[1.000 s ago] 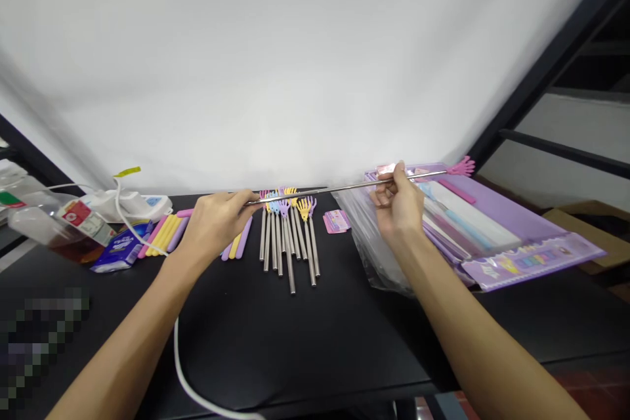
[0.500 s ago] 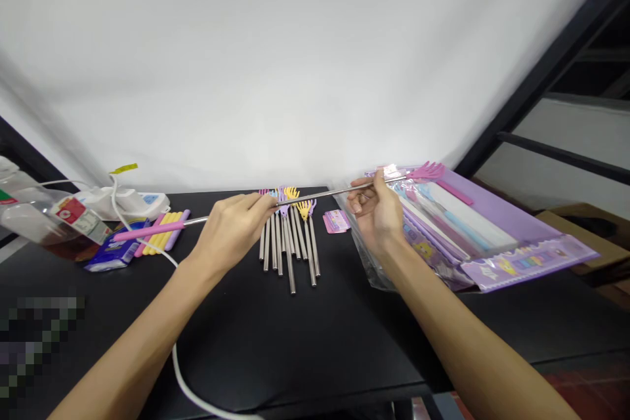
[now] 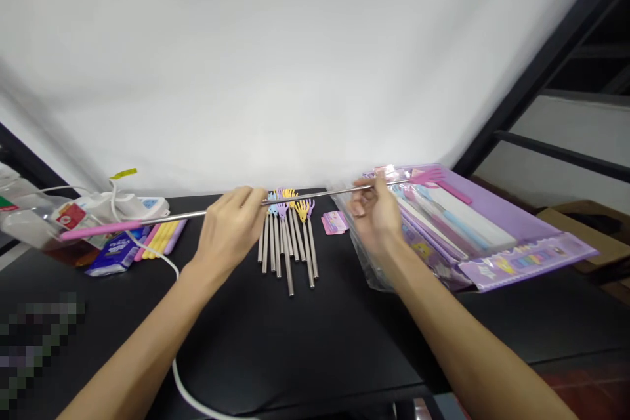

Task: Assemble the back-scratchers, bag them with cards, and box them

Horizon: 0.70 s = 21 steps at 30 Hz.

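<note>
An extended telescopic back scratcher with a pink handle and a pink claw head stretches across the view, raised above the table. My left hand is closed around the middle of its metal rod. Further along, near the claw, my right hand pinches the thin end of the rod. Between and beyond my hands, several collapsed back scratchers with coloured claws lie side by side without handles. Small pink cards are stacked beside them. Loose pink, yellow and purple handle sleeves lie at the left, partly behind the held scratcher.
At right, clear packaging holding back scratchers lies on a purple printed bag. A bottle, a blue packet and a white power strip stand at left. A white cable crosses the black table.
The pink handle has moved left, and more bare metal rod shows between it and my left hand. My left hand has shifted slightly left; my right hand stays near the claw.
</note>
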Motion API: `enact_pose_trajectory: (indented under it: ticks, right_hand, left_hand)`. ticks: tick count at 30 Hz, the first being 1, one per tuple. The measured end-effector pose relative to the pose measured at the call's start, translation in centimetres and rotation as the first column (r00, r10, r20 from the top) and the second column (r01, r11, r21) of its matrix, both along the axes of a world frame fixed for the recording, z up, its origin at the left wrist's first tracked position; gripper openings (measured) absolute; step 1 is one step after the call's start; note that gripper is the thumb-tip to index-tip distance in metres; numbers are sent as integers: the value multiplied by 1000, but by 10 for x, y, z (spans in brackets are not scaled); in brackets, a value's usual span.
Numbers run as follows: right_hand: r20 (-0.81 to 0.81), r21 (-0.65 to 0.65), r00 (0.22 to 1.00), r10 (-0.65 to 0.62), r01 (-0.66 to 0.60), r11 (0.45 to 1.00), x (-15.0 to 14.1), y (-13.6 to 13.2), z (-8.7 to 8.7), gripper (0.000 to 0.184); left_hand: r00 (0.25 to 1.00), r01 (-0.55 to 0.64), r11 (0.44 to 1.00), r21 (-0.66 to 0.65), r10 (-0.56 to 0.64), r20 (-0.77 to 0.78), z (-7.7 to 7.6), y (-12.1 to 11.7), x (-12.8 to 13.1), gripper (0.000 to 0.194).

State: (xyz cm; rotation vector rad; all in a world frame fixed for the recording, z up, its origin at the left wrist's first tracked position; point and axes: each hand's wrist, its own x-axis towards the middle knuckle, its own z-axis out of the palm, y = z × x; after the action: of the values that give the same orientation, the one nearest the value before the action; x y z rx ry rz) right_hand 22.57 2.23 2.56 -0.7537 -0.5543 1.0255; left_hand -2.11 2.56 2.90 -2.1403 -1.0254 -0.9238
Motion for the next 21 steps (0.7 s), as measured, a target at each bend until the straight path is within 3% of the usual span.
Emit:
enact_pose_trajectory:
  ticks: [3, 5, 7, 9, 15, 21]
  right_hand:
    - [58, 45, 991, 122, -124, 991, -13, -4, -1, 51]
    - [40, 46, 999, 18, -19, 999, -2, -2, 1, 51]
    - [-3, 36, 991, -130, 130, 991, 16, 2, 5, 54]
    - [-53, 39, 982, -182, 184, 982, 26, 6, 6, 54]
    - [-24, 9, 999, 26, -25, 1000, 6, 4, 1, 42]
    - [-72, -31, 965, -252, 251, 968, 52, 12, 5, 42]
  left_hand:
    - [986, 140, 988, 65, -133, -104, -1, -4, 9, 13]
    - [979, 178, 979, 98, -166, -120, 0, -5, 8, 13]
    - [986, 151, 982, 110, -142, -87, 1, -4, 5, 11]
    - [993, 104, 989, 110, -97, -64, 1, -5, 4, 12]
    - [987, 143, 986, 88, -135, -90, -1, -8, 11, 18]
    - [991, 96, 992, 87, -86, -103, 3, 1, -24, 14]
